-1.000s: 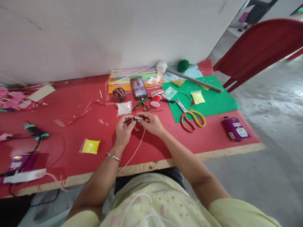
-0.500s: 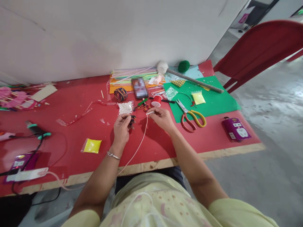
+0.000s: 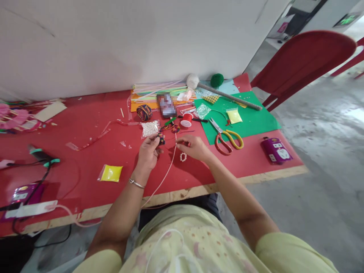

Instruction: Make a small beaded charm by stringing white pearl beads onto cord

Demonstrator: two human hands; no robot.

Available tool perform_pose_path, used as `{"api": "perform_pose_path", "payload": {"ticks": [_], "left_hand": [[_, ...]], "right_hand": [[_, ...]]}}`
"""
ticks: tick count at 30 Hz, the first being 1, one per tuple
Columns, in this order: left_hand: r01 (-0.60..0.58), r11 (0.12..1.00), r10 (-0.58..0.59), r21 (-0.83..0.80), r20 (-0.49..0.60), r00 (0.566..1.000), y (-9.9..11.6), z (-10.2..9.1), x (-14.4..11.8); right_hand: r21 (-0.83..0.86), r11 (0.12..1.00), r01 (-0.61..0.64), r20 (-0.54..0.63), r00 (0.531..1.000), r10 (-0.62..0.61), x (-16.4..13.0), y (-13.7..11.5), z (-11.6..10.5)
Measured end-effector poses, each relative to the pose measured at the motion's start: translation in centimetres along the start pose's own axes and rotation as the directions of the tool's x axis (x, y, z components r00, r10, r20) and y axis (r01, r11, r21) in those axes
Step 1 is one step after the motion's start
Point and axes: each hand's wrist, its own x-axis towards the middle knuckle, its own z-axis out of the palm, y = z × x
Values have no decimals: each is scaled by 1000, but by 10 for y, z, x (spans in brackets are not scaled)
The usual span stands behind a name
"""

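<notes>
My left hand (image 3: 148, 153) is closed, its thumb and fingertips pinching a small bundle of multicoloured yarn (image 3: 162, 138). To its right, my right hand (image 3: 196, 148) has its fingertips together beside a pale pink cord (image 3: 168, 169); what they pinch is too small to make out. Just below those fingers is a ring of white pearl beads (image 3: 183, 156); whether it hangs or lies on the table I cannot tell. A second multicoloured yarn bundle (image 3: 175, 128) lies beyond my hands. Close by are a bag of pearl beads (image 3: 150, 129) and a spool of red thread (image 3: 187, 120).
Scissors (image 3: 226, 137) with red and yellow handles lie to the right, partly on green paper (image 3: 250, 123). A purple socket block (image 3: 275, 150) stands near the right edge. Leftward are a yellow packet (image 3: 112, 173) and a glue gun (image 3: 44, 156). A yarn ball (image 3: 144, 112) sits behind.
The pearl beads, earlier a short row at my right fingertips, now form a ring below that hand. My right hand has come slightly nearer my body. A yarn bundle beyond it shows more plainly.
</notes>
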Motion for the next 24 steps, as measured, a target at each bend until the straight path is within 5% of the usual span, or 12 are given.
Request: {"api": "perform_pose_path", "payload": {"ticks": [9, 15, 21, 24], "left_hand": [[3, 997, -6, 73, 40, 999, -4, -1, 0], [14, 991, -23, 132, 65, 998, -5, -5, 1], [-33, 979, 15, 202, 86, 996, 0, -4, -2], [-45, 963, 16, 264, 108, 994, 3, -4, -4]], "right_hand": [[234, 968, 88, -118, 991, -62, 25, -2, 33], [118, 993, 3, -217, 976, 23, 17, 7, 19], [-237, 971, 0, 82, 996, 20, -16, -4, -13], [-325, 946, -13, 119, 991, 55, -27, -6, -14]]}}
